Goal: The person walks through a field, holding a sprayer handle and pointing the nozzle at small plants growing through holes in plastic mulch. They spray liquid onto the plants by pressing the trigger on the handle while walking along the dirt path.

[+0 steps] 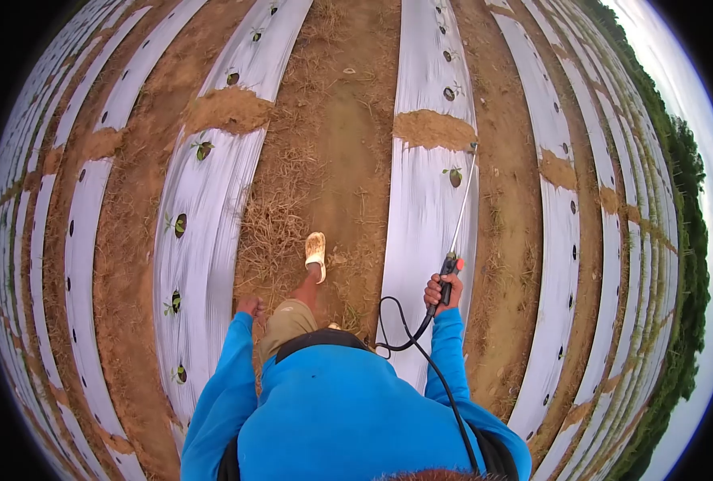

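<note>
We see the person's right grip (444,292) wrapped around the black handle (450,273) of a spray wand (463,196), the fingers pressed together on it, with an orange-red piece (460,264) showing at the handle's upper right. The wand's thin metal tube reaches forward over the right side of a silvery plastic-covered bed (420,216), and its tip (474,147) shows beside the right end of a brown soil mound (434,130) that crosses the bed. We cannot tell whether the tip touches anything. Near the tube, on its left, a small green seedling (455,177) stands at a dark planting hole in the plastic. From the handle's lower end a black hose (411,345) makes a loop to the left, then runs back along the blue right sleeve (448,353). The left grip (250,305) hangs low near the edge of the left-hand plastic-covered bed (204,240); its fingers look curled, but we cannot tell how tightly. Between these two beds we find a bare soil path (348,184) with dry grass (276,208) along it, and one pale, dirt-stained clog (315,249) on the person's foot, ahead of tan shorts (286,325). More covered rows curve away on both sides, and dark green trees (685,168) line the far right.
</note>
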Tool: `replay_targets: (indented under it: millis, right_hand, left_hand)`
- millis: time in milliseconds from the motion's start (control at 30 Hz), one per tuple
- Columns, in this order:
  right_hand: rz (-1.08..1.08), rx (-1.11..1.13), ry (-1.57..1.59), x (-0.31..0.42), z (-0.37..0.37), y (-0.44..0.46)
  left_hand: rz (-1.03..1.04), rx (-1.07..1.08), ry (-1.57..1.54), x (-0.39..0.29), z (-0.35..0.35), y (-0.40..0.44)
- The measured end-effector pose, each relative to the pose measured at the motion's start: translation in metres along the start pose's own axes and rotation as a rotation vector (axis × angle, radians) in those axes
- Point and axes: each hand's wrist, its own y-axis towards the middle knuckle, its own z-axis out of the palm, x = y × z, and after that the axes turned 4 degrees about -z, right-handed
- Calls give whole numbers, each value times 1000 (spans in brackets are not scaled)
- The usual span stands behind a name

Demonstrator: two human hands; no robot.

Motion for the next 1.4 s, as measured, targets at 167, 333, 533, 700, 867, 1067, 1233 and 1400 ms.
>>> replay_targets:
  millis: [167, 333, 533, 700, 867, 1067, 1233, 1400]
  right_hand:
    - [-29, 8, 8, 62, 71, 122]
    - [4, 26, 9, 137, 145, 199]
    - [-36, 84, 102, 208, 224, 290]
    - [-54, 84, 123, 272, 272, 394]
    - [-82, 146, 190, 351, 312, 524]
    - [-52, 145, 239, 462, 401, 669]
    - [-31, 193, 196, 550, 485, 753]
    - [-83, 177, 99, 623, 550, 878]
  left_hand:
    - [-125, 14, 48, -129, 46, 70]
    - [191, 279, 700, -245, 77, 173]
    - [41, 227, -33, -511, 141, 174]
    - [155, 180, 13, -641, 162, 247]
    - [-6, 78, -4, -708, 171, 289]
    - [170, -21, 515, -725, 165, 358]
    - [722, -112, 1182, -854, 195, 381]
    - [-249, 156, -279, -1016, 255, 425]
